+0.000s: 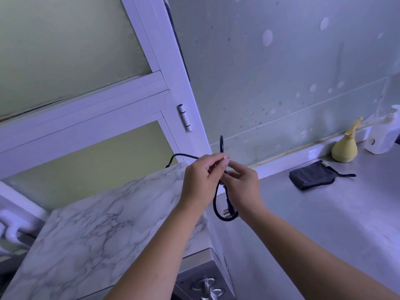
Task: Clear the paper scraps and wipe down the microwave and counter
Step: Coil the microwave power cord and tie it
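The microwave [91, 239] has a marble-patterned top and fills the lower left; its metal front with knobs shows at the bottom. Its black power cord [216, 204] runs from behind the microwave's back corner, loops up above my hands and hangs down to a plug below them. My left hand [201, 180] pinches the cord near the top of the loop. My right hand [242, 182] grips the cord just beside it, fingers curled round it. Both hands are held above the counter [313, 224] at the microwave's right rear corner. A dark folded cloth [311, 177] lies on the counter.
A yellow tied pouch [344, 149] and a white pump bottle [387, 131] stand against the stained back wall at the right. A white-framed frosted window is behind the microwave on the left.
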Available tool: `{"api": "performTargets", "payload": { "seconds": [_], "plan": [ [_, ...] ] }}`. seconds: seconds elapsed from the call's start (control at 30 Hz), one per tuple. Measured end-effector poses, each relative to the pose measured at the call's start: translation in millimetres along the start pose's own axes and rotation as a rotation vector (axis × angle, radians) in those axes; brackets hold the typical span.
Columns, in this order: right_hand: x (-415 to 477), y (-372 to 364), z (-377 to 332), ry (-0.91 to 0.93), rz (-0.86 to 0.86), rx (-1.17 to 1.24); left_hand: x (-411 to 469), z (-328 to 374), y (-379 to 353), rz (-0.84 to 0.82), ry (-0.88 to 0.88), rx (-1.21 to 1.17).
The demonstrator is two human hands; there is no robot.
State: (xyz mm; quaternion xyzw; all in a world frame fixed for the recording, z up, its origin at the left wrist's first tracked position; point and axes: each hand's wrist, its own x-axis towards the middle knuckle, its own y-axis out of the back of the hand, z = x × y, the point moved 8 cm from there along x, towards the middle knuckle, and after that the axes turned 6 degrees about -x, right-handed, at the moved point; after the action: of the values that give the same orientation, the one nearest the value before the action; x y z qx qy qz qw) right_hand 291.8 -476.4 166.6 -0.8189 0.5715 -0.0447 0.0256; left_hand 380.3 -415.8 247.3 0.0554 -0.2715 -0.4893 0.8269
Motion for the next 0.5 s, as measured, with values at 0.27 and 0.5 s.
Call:
{"api": "performTargets", "payload": {
  "seconds": [0.27,0.5],
  "plan": [
    [2.9,-6.6,-4.6,0.013,-0.140,-0.005,-0.5,2.6,3.5,0.004,0.041,-0.005],
    [4.3,-3.3,-17.4,0.036,-0.240,0.145,-4.8,-9.0,19.4,0.074,0.055,-0.050]
  ]
}}
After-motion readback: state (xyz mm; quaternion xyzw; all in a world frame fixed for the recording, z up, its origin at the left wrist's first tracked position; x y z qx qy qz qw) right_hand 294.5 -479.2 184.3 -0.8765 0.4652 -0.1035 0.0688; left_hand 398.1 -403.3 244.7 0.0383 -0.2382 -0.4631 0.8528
